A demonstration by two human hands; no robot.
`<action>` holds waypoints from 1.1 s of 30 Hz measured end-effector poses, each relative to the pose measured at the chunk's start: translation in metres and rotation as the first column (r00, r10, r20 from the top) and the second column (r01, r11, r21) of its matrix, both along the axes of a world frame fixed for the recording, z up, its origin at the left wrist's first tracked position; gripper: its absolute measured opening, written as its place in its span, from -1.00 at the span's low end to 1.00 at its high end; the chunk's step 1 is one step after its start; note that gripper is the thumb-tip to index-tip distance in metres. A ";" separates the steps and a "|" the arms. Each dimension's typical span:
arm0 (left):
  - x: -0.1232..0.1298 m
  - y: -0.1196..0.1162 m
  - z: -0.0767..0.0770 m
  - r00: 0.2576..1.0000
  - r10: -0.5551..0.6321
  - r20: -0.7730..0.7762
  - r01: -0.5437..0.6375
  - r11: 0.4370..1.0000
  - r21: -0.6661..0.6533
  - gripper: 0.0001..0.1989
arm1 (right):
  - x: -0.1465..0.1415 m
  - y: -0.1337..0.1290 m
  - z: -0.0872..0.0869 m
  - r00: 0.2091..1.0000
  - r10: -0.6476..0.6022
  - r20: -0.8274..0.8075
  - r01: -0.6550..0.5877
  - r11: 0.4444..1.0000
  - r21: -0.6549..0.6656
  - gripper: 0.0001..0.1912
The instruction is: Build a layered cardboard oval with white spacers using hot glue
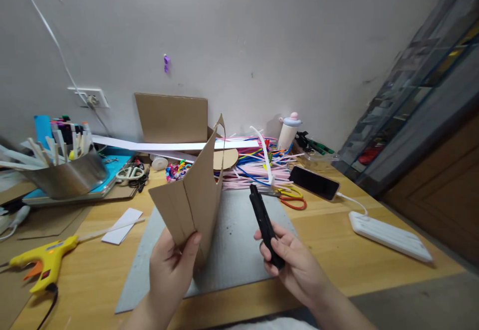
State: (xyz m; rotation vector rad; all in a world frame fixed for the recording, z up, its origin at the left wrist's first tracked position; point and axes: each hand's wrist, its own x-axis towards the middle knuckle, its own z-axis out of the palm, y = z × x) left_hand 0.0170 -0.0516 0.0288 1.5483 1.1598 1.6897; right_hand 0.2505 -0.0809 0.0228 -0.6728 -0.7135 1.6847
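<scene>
My left hand (172,265) is closed on the lower near edge of a folded piece of brown cardboard (187,205), thumb on the outer face. The cardboard stands upright and tilted, with crease lines on its near panel and a raised point at its far end. My right hand (286,257) wraps its fingers round a black stapler (264,225), whose narrow end points up and away from me. A gap separates the stapler from the cardboard. Beneath both hands lies a grey mat (239,240).
At left, a yellow glue gun (48,262) lies near folded white paper (121,226) and a metal pot of sticks (67,175). Pipe cleaners (247,170) heap behind the mat. Scissors (294,200), a phone (314,182), a white power bank (389,235) and a bottle (288,133) are at right.
</scene>
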 end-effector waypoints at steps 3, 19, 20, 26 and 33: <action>-0.001 -0.001 0.005 0.999 0.016 0.028 -0.016 1.000 -0.002 -0.74 | -0.001 0.001 -0.006 0.998 -0.021 0.052 0.023 0.999 -0.036 -0.69; -0.012 0.011 0.101 0.997 0.053 -0.047 -0.042 0.975 0.220 -0.85 | 0.001 0.018 0.054 0.958 -0.038 0.283 -0.022 0.979 0.205 -0.75; -0.012 0.011 0.104 0.996 0.053 -0.077 -0.034 0.971 0.235 -0.86 | 0.002 0.019 0.064 0.955 -0.039 0.293 -0.031 0.973 0.230 -0.73; -0.005 0.002 0.112 0.969 0.080 -0.232 -0.013 0.961 0.277 -0.85 | 0.005 0.018 0.105 0.863 -0.110 0.494 -0.066 0.943 0.327 -0.69; 0.018 -0.008 0.113 0.948 0.130 -0.291 -0.026 0.941 0.336 -0.75 | 0.013 -0.014 0.134 0.440 -0.459 0.772 -0.246 0.765 0.595 -0.49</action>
